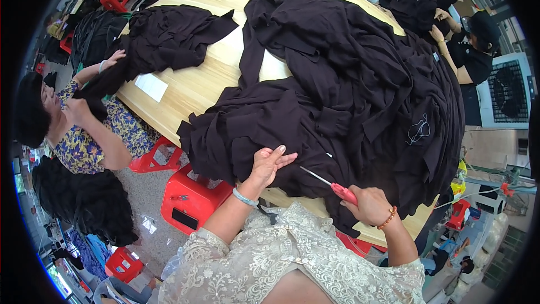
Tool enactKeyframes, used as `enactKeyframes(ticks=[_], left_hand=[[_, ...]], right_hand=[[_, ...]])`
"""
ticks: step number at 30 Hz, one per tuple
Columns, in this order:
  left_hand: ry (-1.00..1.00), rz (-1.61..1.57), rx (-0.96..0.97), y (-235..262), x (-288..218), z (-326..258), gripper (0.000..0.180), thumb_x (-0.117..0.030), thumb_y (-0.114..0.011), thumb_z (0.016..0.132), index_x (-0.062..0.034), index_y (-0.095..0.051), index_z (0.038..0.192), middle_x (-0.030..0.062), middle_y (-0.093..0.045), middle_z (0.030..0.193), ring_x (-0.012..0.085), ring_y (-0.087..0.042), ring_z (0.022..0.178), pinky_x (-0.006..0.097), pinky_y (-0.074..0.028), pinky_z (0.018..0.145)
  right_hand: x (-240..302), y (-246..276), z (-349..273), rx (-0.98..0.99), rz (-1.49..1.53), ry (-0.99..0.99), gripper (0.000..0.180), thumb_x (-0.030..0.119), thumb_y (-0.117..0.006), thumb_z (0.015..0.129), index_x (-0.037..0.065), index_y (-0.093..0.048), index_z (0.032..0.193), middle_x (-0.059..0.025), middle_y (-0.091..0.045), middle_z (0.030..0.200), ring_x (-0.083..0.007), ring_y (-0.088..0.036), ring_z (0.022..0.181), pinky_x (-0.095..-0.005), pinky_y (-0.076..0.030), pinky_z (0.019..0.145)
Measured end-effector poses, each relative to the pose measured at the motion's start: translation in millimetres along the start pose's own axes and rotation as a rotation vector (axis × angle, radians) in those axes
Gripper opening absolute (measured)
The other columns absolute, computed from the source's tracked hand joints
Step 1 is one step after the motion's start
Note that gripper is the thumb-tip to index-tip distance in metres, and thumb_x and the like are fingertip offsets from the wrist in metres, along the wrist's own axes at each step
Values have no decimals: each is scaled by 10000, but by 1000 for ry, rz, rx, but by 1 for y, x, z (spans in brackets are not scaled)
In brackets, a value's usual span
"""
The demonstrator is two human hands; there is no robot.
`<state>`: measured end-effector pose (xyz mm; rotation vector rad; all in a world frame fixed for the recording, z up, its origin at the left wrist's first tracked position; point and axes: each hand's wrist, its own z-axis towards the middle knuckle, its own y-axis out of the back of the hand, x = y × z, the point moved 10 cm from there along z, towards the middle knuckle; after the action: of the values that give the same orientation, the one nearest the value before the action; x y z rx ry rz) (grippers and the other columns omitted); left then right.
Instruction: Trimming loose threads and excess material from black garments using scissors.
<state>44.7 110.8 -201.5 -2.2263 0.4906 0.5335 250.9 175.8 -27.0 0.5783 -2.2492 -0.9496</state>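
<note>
A large heap of black garments (pixel 343 62) spreads over the wooden table in front of me. At its near edge my left hand (pixel 269 166) hovers over or rests on the cloth, fingers stretched out and thumb raised, holding nothing that I can see. Closed round the red handle of a pair of scissors (pixel 343 193), my right hand (pixel 371 205) is just to the right. Their slim metal blades look closed and point up and left over the black cloth, toward my left fingertips. A small white tag (pixel 329 155) shows on the fabric near the tip.
A tangle of pale thread (pixel 418 130) lies on the heap's right. At the left, a person (pixel 84 129) handles another black garment (pixel 169 36) beside a white paper (pixel 151 87). Another person (pixel 472 45) works at the far right. A red stool (pixel 211 194) holds a phone (pixel 184 218).
</note>
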Motion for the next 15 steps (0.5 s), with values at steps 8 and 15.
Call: enactKeyframes(ticks=[8, 15], left_hand=[[-726, 634, 192, -110, -179, -104, 132, 30, -601, 904, 65, -670, 1011, 49, -662, 956, 92, -570, 924, 231, -445, 846], [-1024, 338, 245, -138, -273, -179, 308, -135, -554, 914, 83, -580, 1129, 289, -570, 1256, 429, -558, 1161, 530, -397, 1065]], right_hand=[[10, -40, 2, 98, 179, -7, 283, 303, -639, 881, 76, -605, 1047, -201, -667, 796, -378, -664, 786, -470, -509, 705], [59, -54, 78, 5, 640, 354, 370, 223, -648, 847, 22, -627, 1158, -202, -630, 1164, -348, -593, 1089, -383, -457, 974]])
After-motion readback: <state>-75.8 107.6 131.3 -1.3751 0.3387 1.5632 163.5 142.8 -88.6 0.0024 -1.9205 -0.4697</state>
